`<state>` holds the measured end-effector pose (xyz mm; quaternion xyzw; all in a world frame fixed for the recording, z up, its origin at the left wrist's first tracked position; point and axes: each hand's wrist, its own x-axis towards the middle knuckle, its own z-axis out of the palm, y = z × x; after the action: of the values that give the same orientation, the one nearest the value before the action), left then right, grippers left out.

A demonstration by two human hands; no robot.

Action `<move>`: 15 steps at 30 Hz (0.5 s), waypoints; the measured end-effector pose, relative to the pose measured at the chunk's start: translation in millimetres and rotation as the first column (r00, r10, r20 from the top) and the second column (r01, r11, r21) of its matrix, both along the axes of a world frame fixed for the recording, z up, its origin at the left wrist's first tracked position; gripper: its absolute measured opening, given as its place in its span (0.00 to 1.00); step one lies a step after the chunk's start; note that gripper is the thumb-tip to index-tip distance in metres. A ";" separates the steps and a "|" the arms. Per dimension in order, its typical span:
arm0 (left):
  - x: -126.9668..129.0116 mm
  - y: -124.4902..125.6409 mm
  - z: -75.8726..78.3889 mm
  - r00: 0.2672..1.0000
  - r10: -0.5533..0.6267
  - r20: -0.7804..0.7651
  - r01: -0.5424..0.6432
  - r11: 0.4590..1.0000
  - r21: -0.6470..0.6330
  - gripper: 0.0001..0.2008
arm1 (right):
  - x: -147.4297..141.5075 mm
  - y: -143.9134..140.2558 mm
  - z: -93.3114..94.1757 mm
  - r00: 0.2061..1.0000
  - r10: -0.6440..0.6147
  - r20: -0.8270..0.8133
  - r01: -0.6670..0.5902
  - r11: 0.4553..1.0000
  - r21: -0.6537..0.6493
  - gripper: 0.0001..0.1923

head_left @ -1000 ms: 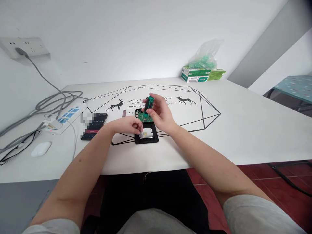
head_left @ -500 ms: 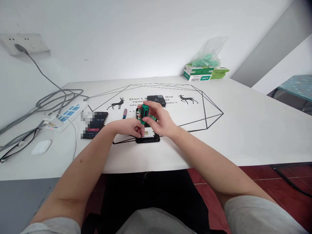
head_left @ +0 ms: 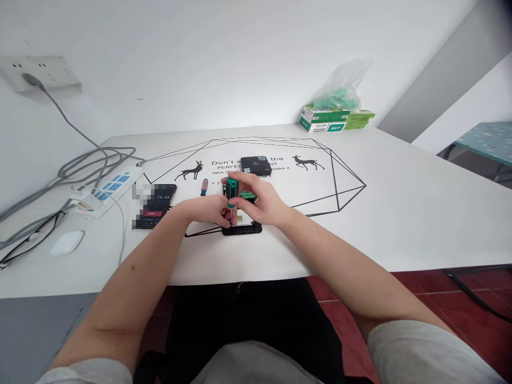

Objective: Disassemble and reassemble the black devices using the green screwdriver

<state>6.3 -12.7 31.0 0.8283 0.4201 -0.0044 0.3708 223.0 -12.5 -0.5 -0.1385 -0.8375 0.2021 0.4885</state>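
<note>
My right hand (head_left: 264,200) is closed around the green-and-black handle of a screwdriver (head_left: 232,192), which stands nearly upright with its shaft pointing down. Beneath it lies an opened device (head_left: 242,230) in a black frame, with a green circuit board (head_left: 248,196) partly showing and a pale section at its near end. My left hand (head_left: 214,209) is closed by the screwdriver's tip at the device's left edge; whatever its fingertips pinch is hidden. Behind my hands rests a flat black rectangular part (head_left: 256,166) with a small label.
A small screwdriver (head_left: 204,186) with a clear handle lies to the left, near tiny loose pieces. Farther left are a phone (head_left: 160,205), a power strip (head_left: 114,184) with cables, glasses (head_left: 34,245) and a white mouse-like object (head_left: 68,242). Green-and-white boxes (head_left: 324,118) stand at the back.
The screwdriver handle has shifted slightly left and down with my right hand, and now leans less. My left hand stays about where it was at the device's edge.
</note>
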 end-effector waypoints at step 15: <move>-2.0 0.4 -6.6 0.999 -0.012 0.045 0.012 1.000 0.000 0.10 | -3.7 1.7 4.4 1.000 0.009 -0.030 -0.004 0.984 0.175 0.27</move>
<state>4.3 -12.4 24.3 0.8306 0.4066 0.0118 0.3803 219.3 -10.8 3.9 -0.0892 -0.8448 0.1313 0.5110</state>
